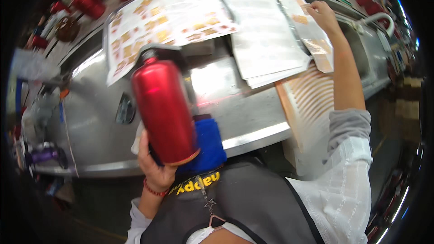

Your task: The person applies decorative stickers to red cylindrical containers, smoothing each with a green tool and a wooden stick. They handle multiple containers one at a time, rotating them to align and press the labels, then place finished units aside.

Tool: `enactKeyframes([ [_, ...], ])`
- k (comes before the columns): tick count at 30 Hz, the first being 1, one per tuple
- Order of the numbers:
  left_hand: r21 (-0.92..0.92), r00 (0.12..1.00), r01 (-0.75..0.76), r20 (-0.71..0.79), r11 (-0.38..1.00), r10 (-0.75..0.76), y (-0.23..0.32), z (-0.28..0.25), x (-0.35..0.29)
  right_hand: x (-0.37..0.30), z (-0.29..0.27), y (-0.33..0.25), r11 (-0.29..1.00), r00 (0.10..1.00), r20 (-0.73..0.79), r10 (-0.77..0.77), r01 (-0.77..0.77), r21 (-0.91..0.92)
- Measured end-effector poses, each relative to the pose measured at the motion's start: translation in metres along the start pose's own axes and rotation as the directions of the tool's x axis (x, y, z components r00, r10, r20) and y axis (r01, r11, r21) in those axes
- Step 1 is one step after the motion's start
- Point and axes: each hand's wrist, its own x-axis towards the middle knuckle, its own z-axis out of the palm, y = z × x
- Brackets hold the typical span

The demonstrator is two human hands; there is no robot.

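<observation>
A shiny red metal bottle (163,108) stands nearly upright in my left hand (155,165), which grips it low down on its left side. Its narrow neck points away from me. A bit of white cloth (137,139) shows beside that hand. At the far right, my right hand (321,14) reaches over a narrow strip of orange-and-white decals (312,36), its fingertips pinched at the strip's upper part. White paper sheets (264,31) lie just left of the strip. A large sheet with gold and red decals (158,22) spreads behind the bottle.
A steel worktop (95,122) runs across in front of me. A blue cloth (210,144) lies at its near edge, and a small dark clear piece (125,108) lies left of the bottle. A ribbed tray (312,99) and a sink (355,45) are at the right. More red bottles (89,2) stand behind.
</observation>
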Motion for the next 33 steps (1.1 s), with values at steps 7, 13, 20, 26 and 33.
enactKeyframes([
  [7,0.25,0.999,0.003,-0.036,0.968,0.006,0.012,-0.006,0.025,-0.041,0.039,-0.02,0.976,0.948,0.317,-0.017,0.085,-0.202],
  [13,0.287,1.0,-0.007,0.014,0.958,0.003,0.01,-0.01,0.024,-0.026,-0.059,-0.165,0.973,0.928,0.291,-0.231,0.223,0.061],
  [20,0.281,0.995,-0.076,0.088,0.957,0.053,0.008,-0.016,0.028,-0.036,-0.146,-0.346,0.682,0.676,0.275,-0.684,0.457,0.571],
  [26,0.225,0.992,-0.123,0.068,0.967,0.11,0.005,-0.014,0.035,-0.041,-0.081,-0.401,0.683,0.632,0.298,-0.715,0.542,0.489],
  [33,0.09,0.989,-0.025,0.149,0.996,0.011,-0.002,-0.024,0.031,-0.042,-0.07,-0.416,0.752,0.71,0.293,-0.64,0.501,0.429],
])
